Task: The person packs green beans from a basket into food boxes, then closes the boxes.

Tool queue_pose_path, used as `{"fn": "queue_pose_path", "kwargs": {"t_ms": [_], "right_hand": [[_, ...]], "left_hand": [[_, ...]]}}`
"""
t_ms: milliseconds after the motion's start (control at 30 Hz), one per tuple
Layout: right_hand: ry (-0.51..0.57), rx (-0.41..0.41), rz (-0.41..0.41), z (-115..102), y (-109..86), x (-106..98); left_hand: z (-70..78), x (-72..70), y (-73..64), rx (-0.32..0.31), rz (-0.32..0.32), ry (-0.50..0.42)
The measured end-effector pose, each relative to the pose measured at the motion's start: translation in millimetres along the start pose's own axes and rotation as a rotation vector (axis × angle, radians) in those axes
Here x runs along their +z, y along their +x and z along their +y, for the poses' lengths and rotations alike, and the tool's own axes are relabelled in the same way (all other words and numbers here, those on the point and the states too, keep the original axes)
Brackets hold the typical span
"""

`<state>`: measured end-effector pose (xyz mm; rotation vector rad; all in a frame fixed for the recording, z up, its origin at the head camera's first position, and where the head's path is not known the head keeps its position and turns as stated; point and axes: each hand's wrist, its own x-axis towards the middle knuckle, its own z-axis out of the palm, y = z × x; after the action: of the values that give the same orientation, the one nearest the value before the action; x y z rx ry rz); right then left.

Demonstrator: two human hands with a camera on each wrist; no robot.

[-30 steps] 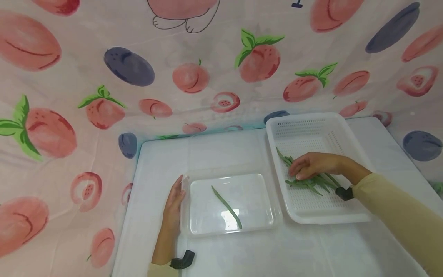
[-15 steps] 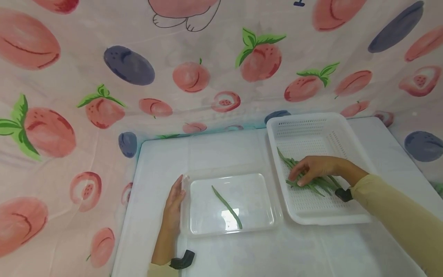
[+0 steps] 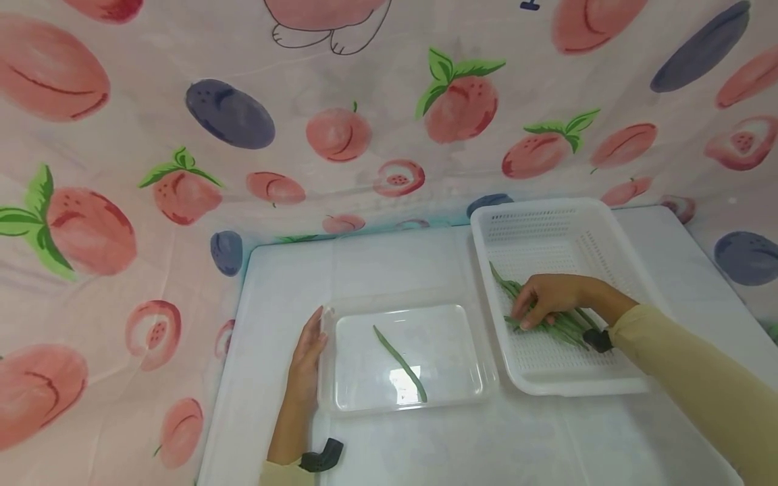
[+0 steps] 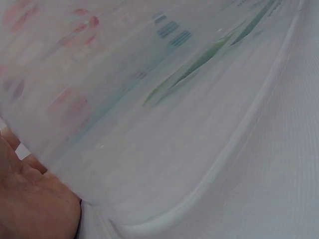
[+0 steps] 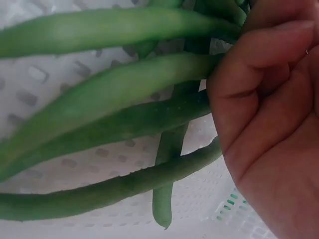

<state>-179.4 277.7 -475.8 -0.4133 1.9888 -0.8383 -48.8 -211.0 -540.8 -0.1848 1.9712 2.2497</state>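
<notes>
My left hand (image 3: 306, 358) rests against the left side of a clear plastic container (image 3: 408, 412), fingers along its outer wall. A single green bean (image 3: 398, 361) lies slantwise on the container's floor. On the right, my right hand (image 3: 550, 295) is down in a white perforated basket (image 3: 565, 388), thumb and fingers curled in at a loose pile of green beans (image 3: 562, 331). Seen from the right wrist, several beans (image 5: 114, 87) run under the curled fingers (image 5: 239, 84), and I pinch a green bean there; its held part is hidden behind the hand.
Both containers stand on a white table (image 3: 389, 263), the basket to the right of the clear container. Behind and to the left hangs a fruit-print cloth (image 3: 340, 81). A black strap device (image 3: 322, 455) sits at the left wrist, another (image 3: 598, 339) at the right.
My right hand has shifted slightly right within the basket, its thumb and fingers drawing closer together. Some bean ends have moved right with it. My left hand and the clear container stay put.
</notes>
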Motion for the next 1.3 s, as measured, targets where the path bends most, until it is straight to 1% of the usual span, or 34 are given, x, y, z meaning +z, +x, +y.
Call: {"fn": "queue_pose_path", "kwargs": {"t_ms": [167,367,533,667,733,900,1000,1100,1300], "right_hand": [[0.008,-0.036,0.013,2,-0.6,-1],[0.005,-0.06,0.057,1,-3.8,-2],[0.018,-0.106,0.105,-1,-8.2,-3],[0.037,-0.125,0.168,-4,-10.9,-3],[0.084,-0.127,0.197,-6,-11.9,-2],[0.242,-0.118,0.251,-12,-12.4,1],[0.288,-0.108,0.278,-16,-13.1,1],[0.33,-0.112,0.278,-20,-15.6,1],[0.41,-0.158,0.257,-30,-23.1,4]], "left_hand": [[0.6,0.8,0.7,0.001,0.001,-0.003],[1.5,0.3,1.1,0.006,-0.002,-0.02],[0.9,-1.2,1.6,0.009,-0.007,-0.011],[1.1,-1.1,1.3,0.006,-0.003,-0.006],[1.4,-0.7,1.3,0.003,-0.002,-0.007],[1.9,0.0,0.8,-0.002,-0.003,-0.004],[1.2,-0.2,0.7,0.002,-0.002,-0.003],[-0.1,-0.3,0.9,-0.001,0.003,-0.004],[-1.0,-0.2,0.3,-0.005,0.006,-0.004]]}}
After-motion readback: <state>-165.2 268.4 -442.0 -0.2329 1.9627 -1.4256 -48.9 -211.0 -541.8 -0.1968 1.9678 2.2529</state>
